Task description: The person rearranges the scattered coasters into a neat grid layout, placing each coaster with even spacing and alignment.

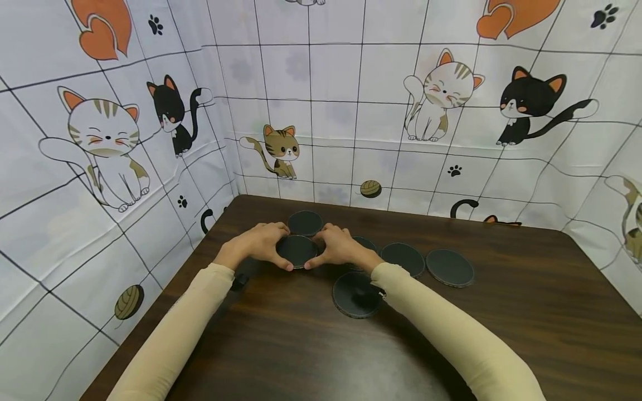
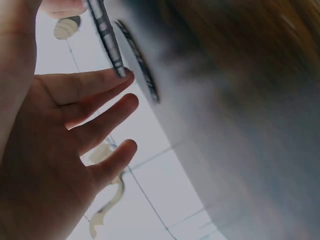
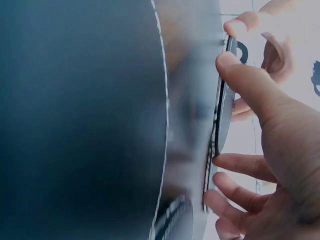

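Both hands hold one round black coaster [image 1: 297, 252] by its opposite edges, near the far left of the table. My left hand [image 1: 258, 245] grips its left side, the thumb at the near edge. On the other side my right hand [image 1: 338, 245] grips it, thumb also at the near edge. The right wrist view shows this coaster [image 3: 225, 112] edge-on between thumb and fingers, apart from the tabletop. Just behind it lies another black coaster [image 1: 305, 222]. A coaster [image 1: 365, 243] beyond the right hand is partly hidden by it.
To the right lie two more black coasters, a middle one [image 1: 403, 259] and an outer one [image 1: 450, 268]. Another coaster [image 1: 357, 295] lies nearer, beside the right forearm. The brown wooden table [image 1: 281, 345] meets a cat-patterned wall covering [image 1: 331, 128] at its back and left.
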A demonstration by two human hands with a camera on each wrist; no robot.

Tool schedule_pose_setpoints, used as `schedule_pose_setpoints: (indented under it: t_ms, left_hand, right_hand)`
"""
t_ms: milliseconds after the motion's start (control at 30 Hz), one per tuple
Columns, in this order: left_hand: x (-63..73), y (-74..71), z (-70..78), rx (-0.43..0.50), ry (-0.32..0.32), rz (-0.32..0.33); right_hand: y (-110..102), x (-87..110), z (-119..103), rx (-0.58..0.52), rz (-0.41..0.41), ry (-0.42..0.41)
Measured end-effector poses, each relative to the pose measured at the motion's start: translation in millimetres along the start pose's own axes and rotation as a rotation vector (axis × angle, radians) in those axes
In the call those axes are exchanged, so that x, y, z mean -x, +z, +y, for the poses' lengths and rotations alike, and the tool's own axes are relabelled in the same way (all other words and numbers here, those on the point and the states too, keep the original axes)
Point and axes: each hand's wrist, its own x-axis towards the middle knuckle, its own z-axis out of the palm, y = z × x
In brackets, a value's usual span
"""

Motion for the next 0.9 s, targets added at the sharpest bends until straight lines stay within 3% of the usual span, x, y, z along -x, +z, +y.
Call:
schedule_pose_setpoints:
  t_ms: [233,500,900]
  left_hand:
    - [-7.7,-5.9,24.0,0.02,0.056,0.071]
    - [-30.5,1.2,55.3,0.008,0.1,0.087]
    - [-61.6,4.1,115.4,-0.078,0.173,0.128]
  right_hand:
    - [-10,29.0,20,-0.157,0.059,0.025]
    - [-22,67.3,47,-0.174,0.128,0.029]
    - [-47,132.3,71,-0.155,0.207,0.056]
